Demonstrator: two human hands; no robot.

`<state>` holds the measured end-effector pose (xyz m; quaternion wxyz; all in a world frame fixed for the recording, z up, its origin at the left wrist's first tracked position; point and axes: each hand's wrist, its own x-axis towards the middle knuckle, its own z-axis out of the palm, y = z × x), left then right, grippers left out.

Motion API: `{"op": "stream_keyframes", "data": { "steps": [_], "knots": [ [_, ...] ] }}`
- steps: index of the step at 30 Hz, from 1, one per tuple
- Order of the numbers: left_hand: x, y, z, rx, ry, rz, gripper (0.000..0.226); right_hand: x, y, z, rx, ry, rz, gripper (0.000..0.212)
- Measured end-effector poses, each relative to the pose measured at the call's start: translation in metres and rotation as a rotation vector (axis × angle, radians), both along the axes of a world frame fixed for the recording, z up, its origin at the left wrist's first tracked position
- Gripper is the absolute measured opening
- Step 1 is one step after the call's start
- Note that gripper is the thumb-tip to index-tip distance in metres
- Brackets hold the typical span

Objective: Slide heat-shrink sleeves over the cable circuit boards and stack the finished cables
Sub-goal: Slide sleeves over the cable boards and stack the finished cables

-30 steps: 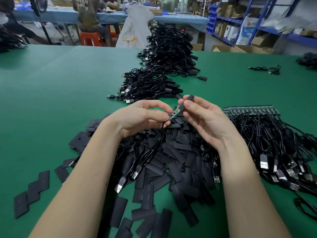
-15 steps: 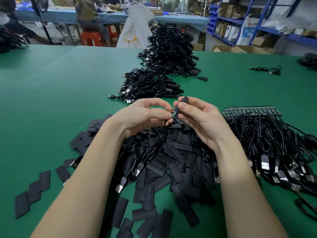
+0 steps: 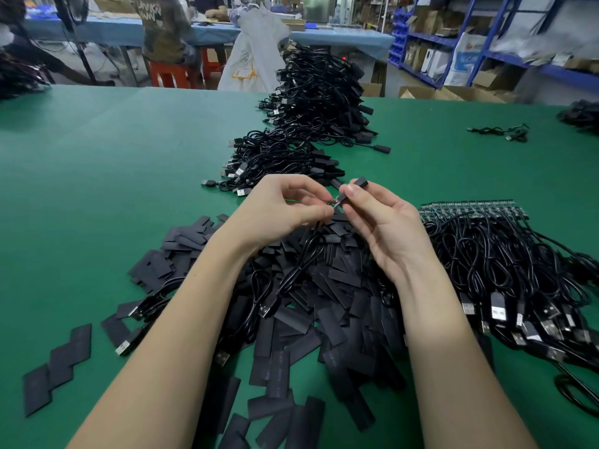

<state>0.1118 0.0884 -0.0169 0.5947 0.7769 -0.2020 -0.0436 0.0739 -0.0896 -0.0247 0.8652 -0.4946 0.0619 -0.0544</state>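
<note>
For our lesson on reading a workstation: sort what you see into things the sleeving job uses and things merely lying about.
In use:
- sleeve in right hand
- circuit board, left hand
- loose sleeves
- unsleeved cables
- finished stack

Lying about:
- stray cable
- white bag
- red stool

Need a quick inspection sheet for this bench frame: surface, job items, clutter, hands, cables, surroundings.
Surface: green table, covered mid-bench.
Job's things: sleeve pinched by the right hand, partly over the circuit board; left hand pinches the cable at the board.
Clutter: loose sleeve pile; sleeve strip near left edge.
Hands: both gripping.
Cables: finished stack ahead; unsleeved bundle at right, boards in a row; stray cable far right.
Surroundings: blue shelving, boxes, seated person behind.
</note>
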Motion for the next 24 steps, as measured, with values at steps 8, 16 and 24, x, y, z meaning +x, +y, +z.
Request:
{"op": "stream_keyframes", "data": {
  "steps": [8, 16, 24],
  "knots": [
    [-0.005, -0.006, 0.000, -0.057, -0.080, -0.040, 0.008, 0.001, 0.001, -0.002, -0.012, -0.007, 0.003, 0.014],
    [-0.006, -0.011, -0.001, -0.146, 0.005, 0.009, 0.012, 0.003, 0.001, -0.004, 0.078, 0.025, -0.027, 0.010],
    [-0.007, -0.011, 0.001, -0.151, 0.009, 0.019, 0.009, 0.004, 0.001, -0.006, 0.047, 0.024, 0.034, 0.018]
  ]
}}
